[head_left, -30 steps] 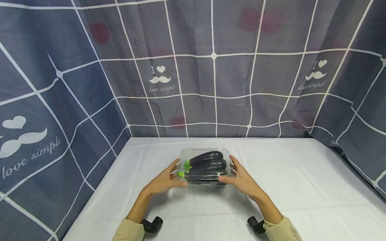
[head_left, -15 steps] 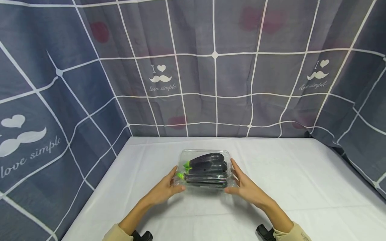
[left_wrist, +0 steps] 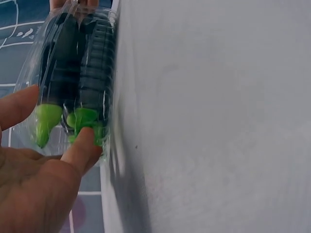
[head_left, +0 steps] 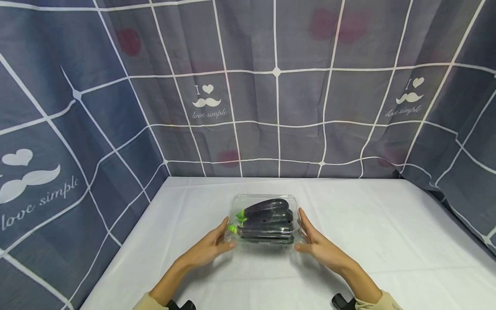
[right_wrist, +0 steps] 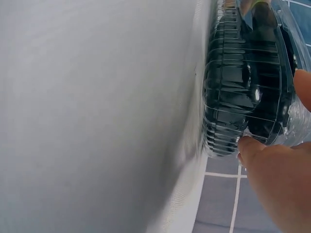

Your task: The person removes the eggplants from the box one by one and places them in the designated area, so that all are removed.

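Note:
A clear plastic clamshell box [head_left: 265,199] sits on the white table, its lid closed. Inside lie several dark eggplants [head_left: 267,218], their green stems toward the left. At the box's left end is my left hand [head_left: 211,245], fingers fairly straight, with a fingertip against the plastic in the left wrist view and the thumb apart from the others. On the opposite end, my right hand [head_left: 323,247] touches the side with extended fingers; its thumb points at the near right corner. Parts of the fingers are hidden behind the box ends.
White cloth covers the table [head_left: 387,224]. A blue-grey checked curtain [head_left: 302,99] encloses the back and both sides. Black wrist devices [head_left: 342,301] show at the bottom edge beside beige sleeves [head_left: 377,301].
The box has shifted slightly toward me. Both hands have drawn nearer and a little farther apart, and the right thumb has slid off the box's front onto its corner area.

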Action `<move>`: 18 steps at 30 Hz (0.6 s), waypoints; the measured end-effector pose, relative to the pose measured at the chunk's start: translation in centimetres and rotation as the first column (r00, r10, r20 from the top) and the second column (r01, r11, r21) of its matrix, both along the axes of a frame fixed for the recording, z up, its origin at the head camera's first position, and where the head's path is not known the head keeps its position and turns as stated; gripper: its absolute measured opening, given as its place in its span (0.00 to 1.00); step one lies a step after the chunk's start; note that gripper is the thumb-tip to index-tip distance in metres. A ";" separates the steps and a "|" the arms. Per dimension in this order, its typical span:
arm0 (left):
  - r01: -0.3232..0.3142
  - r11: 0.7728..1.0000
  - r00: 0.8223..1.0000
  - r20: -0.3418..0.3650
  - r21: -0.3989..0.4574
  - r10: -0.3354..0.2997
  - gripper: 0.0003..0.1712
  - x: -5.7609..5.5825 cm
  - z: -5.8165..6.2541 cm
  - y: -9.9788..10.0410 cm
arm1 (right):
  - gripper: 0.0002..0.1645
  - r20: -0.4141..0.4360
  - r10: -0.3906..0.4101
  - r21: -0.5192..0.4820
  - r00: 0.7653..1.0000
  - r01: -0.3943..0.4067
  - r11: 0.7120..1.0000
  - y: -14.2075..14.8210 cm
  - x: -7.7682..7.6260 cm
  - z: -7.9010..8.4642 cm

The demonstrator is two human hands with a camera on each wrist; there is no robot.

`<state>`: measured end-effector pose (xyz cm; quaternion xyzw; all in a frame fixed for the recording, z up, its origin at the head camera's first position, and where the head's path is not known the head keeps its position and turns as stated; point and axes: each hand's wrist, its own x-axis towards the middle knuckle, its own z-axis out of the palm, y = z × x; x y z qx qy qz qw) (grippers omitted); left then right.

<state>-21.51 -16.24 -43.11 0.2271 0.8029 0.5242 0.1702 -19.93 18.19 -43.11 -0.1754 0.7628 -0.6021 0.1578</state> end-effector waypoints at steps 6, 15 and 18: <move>0.036 0.999 0.998 0.044 0.033 -0.038 0.48 0.0 -0.3 -0.3 | 0.58 0.019 0.010 0.000 1.000 -0.010 1.000 -0.2 0.3 0.1; 0.021 0.999 0.999 0.040 0.039 -0.022 0.48 -0.1 -0.3 -0.2 | 0.58 0.038 -0.010 -0.020 0.999 0.011 1.000 -0.3 0.3 0.0; 0.016 0.999 0.999 0.033 0.039 -0.017 0.47 -0.1 -0.2 -0.2 | 0.58 0.031 -0.013 -0.023 0.999 0.014 1.000 -0.2 0.3 0.0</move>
